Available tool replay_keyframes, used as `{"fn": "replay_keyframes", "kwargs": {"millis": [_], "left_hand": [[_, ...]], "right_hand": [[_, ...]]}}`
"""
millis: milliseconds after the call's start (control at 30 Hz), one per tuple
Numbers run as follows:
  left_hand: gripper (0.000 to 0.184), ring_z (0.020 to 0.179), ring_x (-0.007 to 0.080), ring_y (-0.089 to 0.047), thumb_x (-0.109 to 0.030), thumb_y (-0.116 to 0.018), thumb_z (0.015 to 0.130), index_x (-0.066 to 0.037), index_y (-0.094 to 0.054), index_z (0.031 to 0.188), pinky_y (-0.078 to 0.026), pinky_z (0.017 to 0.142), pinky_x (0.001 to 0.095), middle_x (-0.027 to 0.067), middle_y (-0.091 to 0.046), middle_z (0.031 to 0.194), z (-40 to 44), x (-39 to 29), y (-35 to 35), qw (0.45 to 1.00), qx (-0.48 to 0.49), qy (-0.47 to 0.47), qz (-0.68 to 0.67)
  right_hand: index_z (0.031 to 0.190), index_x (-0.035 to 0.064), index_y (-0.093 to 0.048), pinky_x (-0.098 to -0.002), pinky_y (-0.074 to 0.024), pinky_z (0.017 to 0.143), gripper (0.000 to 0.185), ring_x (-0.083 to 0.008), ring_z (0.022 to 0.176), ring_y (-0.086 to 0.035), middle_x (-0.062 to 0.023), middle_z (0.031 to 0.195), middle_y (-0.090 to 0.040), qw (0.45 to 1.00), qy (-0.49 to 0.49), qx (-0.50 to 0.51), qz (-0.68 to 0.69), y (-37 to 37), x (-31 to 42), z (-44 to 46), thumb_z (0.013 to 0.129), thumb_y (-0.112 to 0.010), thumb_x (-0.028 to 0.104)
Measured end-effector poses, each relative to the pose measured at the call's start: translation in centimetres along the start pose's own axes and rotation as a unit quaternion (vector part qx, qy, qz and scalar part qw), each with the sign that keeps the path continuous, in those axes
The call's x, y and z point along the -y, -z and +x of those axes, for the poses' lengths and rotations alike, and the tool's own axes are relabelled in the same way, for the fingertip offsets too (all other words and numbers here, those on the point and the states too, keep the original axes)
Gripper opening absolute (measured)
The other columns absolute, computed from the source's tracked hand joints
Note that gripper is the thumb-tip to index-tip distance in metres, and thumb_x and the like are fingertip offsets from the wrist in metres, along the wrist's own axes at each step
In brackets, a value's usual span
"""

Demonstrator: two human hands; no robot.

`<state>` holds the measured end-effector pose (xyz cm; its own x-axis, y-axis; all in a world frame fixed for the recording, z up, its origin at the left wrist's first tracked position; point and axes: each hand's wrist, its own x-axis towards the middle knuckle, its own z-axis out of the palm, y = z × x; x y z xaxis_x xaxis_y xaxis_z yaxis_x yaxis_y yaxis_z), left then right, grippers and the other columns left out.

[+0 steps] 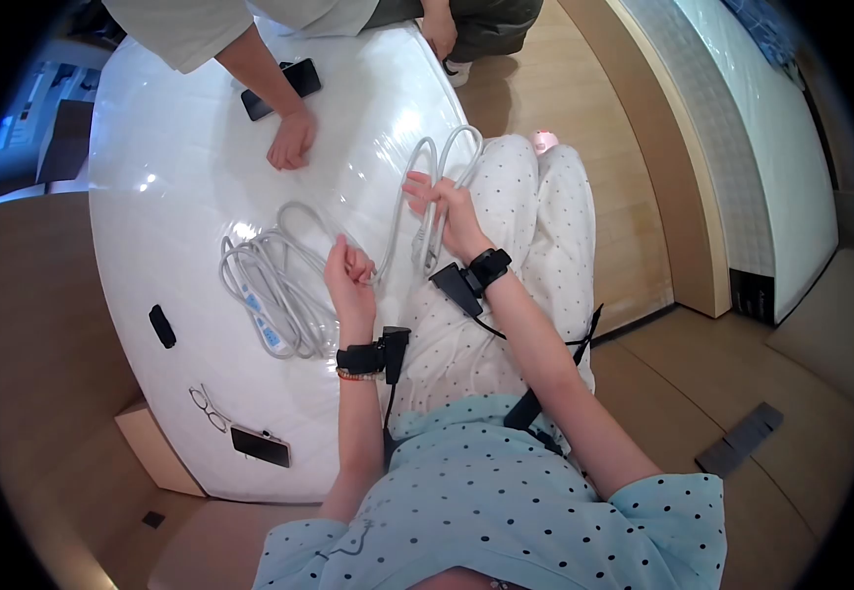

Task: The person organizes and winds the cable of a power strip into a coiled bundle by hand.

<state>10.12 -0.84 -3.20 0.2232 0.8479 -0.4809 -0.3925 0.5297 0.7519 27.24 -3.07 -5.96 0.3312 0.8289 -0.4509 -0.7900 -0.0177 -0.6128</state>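
A long light-grey cable (pixel 299 344) lies in loose loops on the plastic-covered white surface (pixel 171 265), with blue-and-white labels on part of it. My left hand (pixel 350 270) is closed on a stretch of this cable, at the right side of the pile. Further right, my right hand (pixel 452 211) holds two raised loops of the cable above my lap, between thumb and fingers. Part of the cable hangs below the right hand. Black devices are strapped to both of my wrists.
Another person's hand (pixel 292 140) rests on the surface near a dark phone (pixel 301 77). A black object (pixel 162 326), glasses (pixel 209 409) and a second phone (pixel 261 445) lie at the left. A grey strip (pixel 739 440) is on the floor.
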Motion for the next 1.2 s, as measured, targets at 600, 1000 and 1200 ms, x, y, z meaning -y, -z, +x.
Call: {"fn": "replay_keyframes", "kwargs": {"millis": [600,1000,1200], "left_hand": [[0.028,0.056,0.0111,-0.035,-0.023,-0.039,0.095,-0.007,-0.044,0.073,-0.035,0.068,0.0288,0.0004,-0.036,0.059,-1.3,1.0,-0.9,0.981,0.083,-0.016,0.176],[0.057,0.116,0.0318,-0.038,-0.021,-0.050,0.090,0.005,-0.023,0.133,-0.032,0.097,0.0377,0.0227,-0.033,0.127,-2.2,2.9,-2.5,0.792,0.148,-0.234,0.544],[0.044,0.108,0.0235,-0.046,-0.017,-0.052,0.089,0.003,-0.036,0.124,-0.041,0.086,0.0329,0.0180,-0.042,0.123,-1.3,3.6,-0.8,0.796,-0.013,-0.217,0.565]], "right_hand": [[0.104,-0.0063,-0.047,-0.0347,-0.0439,0.087,0.034,-0.0258,0.094,-0.056,-0.0174,0.098,-0.056,0.961,-0.195,0.188,0.054,1.5,-0.9,1.7,0.073,-0.047,0.007],[0.105,-0.0056,-0.051,-0.0326,-0.0437,0.089,0.031,-0.0219,0.091,-0.057,-0.0196,0.108,-0.056,0.951,-0.243,0.190,0.036,0.2,0.7,0.4,0.075,-0.055,0.003],[0.090,-0.0044,-0.056,-0.0308,-0.0463,0.075,0.017,-0.0183,0.076,-0.059,-0.0110,0.081,-0.060,0.977,-0.162,0.135,-0.008,0.0,0.1,0.2,0.074,-0.060,0.000]]}}
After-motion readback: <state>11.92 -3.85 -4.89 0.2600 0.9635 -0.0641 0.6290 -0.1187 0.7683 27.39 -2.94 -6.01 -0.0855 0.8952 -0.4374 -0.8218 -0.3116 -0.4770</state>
